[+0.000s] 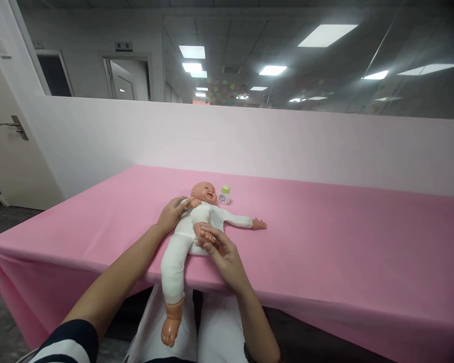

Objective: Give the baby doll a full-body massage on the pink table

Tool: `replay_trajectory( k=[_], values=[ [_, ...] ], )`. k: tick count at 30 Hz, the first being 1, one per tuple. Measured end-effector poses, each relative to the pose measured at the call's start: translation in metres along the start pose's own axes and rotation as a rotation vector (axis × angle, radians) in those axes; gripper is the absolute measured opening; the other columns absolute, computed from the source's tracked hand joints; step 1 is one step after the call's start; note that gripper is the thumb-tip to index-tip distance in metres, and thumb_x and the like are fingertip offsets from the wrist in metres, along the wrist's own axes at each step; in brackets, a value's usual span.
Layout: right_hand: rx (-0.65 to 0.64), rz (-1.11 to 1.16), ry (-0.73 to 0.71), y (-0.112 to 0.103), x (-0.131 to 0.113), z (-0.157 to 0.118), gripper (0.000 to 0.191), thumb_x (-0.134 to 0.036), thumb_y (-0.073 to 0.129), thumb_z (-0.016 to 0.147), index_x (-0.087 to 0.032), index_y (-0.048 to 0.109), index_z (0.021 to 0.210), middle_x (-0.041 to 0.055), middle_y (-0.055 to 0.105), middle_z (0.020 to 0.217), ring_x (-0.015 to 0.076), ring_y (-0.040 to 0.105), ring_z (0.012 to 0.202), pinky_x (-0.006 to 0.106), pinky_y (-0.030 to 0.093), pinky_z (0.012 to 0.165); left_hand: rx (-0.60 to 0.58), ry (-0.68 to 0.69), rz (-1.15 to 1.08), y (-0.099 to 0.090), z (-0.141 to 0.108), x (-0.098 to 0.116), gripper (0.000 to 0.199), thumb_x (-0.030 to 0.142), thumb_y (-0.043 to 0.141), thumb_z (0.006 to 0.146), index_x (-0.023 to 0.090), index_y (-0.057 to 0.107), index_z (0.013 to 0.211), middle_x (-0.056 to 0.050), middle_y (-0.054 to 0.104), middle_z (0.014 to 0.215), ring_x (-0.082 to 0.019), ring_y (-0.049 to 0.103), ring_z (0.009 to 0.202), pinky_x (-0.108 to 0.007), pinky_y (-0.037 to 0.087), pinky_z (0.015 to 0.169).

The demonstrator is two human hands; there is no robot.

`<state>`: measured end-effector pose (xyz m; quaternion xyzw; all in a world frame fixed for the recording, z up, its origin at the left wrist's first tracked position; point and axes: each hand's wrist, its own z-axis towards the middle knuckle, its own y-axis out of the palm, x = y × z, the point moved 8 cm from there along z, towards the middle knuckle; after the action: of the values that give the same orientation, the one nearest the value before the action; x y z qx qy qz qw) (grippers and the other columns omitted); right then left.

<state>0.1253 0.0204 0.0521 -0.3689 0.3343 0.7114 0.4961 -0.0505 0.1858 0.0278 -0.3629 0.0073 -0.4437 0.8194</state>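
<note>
A baby doll (184, 229) with a soft white body lies face up on the pink-covered table (325, 242). Its bald head (202, 191) points away from me. One leg hangs over the front edge, while the other is bent up over its belly. My right hand (225, 257) grips the raised foot (205, 234), fingers over it and thumb below. My left hand (173, 213) is at the doll's shoulder, its fingers closed at the doll's bent arm and small hand (195, 202). The doll's other arm (240, 220) stretches out to the right.
A small clear bottle with a green cap (224, 195) stands beside the doll's head. Behind the table runs a low white wall (287, 146) with glass above it. A door (11, 131) is at the far left. My knees are under the table's front edge.
</note>
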Motion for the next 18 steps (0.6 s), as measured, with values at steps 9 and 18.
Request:
replay_trajectory(
  k=[9, 18],
  values=[
    [-0.131, 0.026, -0.028, -0.012, -0.027, -0.051, 0.033, -0.028, 0.070, 0.091, -0.037, 0.069, 0.123, 0.0039, 0.064, 0.132, 0.0217, 0.059, 0.126, 0.034, 0.055, 0.099, 0.454, -0.635, -0.450, -0.013, -0.012, -0.076, 0.072, 0.026, 0.052, 0.096, 0.019, 0.012, 0.156, -0.018, 0.039, 0.155, -0.025, 0.047, 0.139, -0.042, 0.039, 0.115],
    [-0.335, -0.058, 0.231, -0.018, 0.013, -0.118, 0.042, -0.022, 0.086, 0.075, -0.036, 0.076, 0.113, 0.0056, 0.068, 0.126, 0.0257, 0.063, 0.120, 0.036, 0.052, 0.101, 0.545, -1.130, -0.589, -0.002, -0.038, -0.112, 0.062, 0.023, 0.057, 0.091, 0.015, 0.031, 0.146, -0.019, 0.060, 0.127, -0.028, 0.067, 0.113, -0.040, 0.058, 0.093]
  ],
)
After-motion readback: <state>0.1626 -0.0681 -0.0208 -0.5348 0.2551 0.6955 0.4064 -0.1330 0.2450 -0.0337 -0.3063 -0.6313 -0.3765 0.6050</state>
